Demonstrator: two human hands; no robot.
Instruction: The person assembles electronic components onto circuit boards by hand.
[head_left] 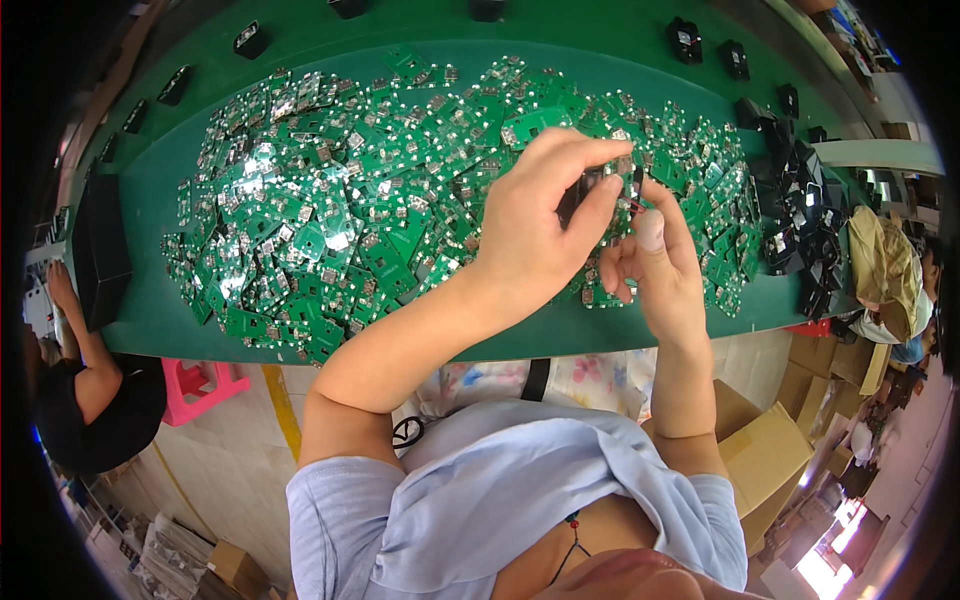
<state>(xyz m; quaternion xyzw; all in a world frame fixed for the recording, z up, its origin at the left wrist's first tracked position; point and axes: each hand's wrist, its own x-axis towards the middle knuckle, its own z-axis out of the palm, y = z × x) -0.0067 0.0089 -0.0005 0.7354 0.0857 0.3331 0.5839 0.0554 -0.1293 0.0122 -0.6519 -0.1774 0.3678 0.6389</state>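
Observation:
My left hand (535, 225) is closed around a small black plastic housing (571, 200), its thumb and index finger along the sides. Small metallic parts show at the housing's right end, partly covered by my fingers. Thin red and dark wires (632, 206) come out there toward my right hand (668, 265). The right thumb, with a white cover on its tip, and the index finger close in on these wires; the other fingers are curled. Below both hands lies a broad heap of green circuit boards (390, 245) on the green table (450, 345).
Black housings (805, 215) are piled at the table's right end, and more stand along the far side. A black bin (102, 250) is at the left end. Another person (95, 400) sits at the left near a pink stool (200, 390). Cardboard boxes (765, 450) stand at my right.

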